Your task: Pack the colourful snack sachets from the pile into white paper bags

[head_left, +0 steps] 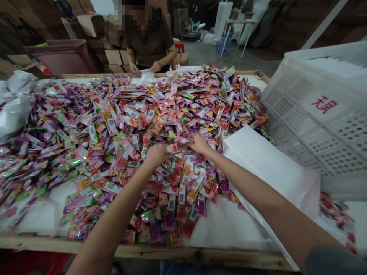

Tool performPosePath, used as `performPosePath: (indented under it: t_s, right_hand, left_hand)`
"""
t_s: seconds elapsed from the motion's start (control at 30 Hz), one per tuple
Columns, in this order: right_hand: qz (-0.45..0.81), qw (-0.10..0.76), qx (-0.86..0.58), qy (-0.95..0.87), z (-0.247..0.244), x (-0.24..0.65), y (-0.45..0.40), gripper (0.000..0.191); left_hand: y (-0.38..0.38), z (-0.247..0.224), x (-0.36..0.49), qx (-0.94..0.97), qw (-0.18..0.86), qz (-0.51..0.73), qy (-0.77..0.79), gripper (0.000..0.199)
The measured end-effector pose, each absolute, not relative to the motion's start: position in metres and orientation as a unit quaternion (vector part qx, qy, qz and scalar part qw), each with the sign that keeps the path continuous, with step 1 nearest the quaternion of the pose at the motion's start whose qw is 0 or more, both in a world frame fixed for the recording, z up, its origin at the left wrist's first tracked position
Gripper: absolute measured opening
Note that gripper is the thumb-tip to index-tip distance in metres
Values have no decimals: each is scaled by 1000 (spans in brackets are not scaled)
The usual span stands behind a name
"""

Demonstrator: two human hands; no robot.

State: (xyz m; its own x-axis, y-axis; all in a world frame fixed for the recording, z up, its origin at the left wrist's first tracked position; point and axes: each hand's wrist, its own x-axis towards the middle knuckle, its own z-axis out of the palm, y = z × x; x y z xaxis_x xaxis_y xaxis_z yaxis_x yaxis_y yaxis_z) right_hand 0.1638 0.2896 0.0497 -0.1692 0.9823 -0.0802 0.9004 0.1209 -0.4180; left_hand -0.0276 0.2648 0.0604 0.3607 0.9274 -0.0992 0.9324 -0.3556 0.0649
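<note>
My left hand (157, 154) is closed on a pink sachet (172, 148) in the middle of the table. Close beside it on the right, my right hand (200, 144) pinches one or more pinkish sachets (182, 139), slightly blurred. Both hands are just over a wide heap of small flat sachets (133, 112) in pink, red, purple, green and yellow, many with barcodes facing up. Under my right forearm lies a stack of white plastic bags (258, 152), which the arm partly covers.
A white perforated crate (315, 110) stands on the right. White filled bags (14, 110) lie at the left. Across the table a person (150, 42) holds a small white bag (147, 76). A wooden rim (200, 255) edges the table. Loose sachets (336, 217) lie below the crate.
</note>
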Motion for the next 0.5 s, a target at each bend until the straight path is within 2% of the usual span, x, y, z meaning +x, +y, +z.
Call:
performPosePath:
  t_s: [0.07,0.17,0.37,0.43,0.5]
  right_hand:
    - [174,143,-649,-727,59,178,286,16]
    - [202,141,-672,-699,74,198,276,16]
    - [170,152,-599,-768,86,223,249,19]
    - [163,121,-586,-784,83,223,242,16]
    - [161,39,-601,-782,76,216,235,17]
  left_hand:
    - [266,69,-39,827,62,49,556,23]
    - [266,77,-49,821,114,96,551,24]
    - [259,76,-45,855,162,23,491,29]
    - [257,71,-38,854,134,-30,502,28]
    - [255,65,-29,851,94,-88,509,25]
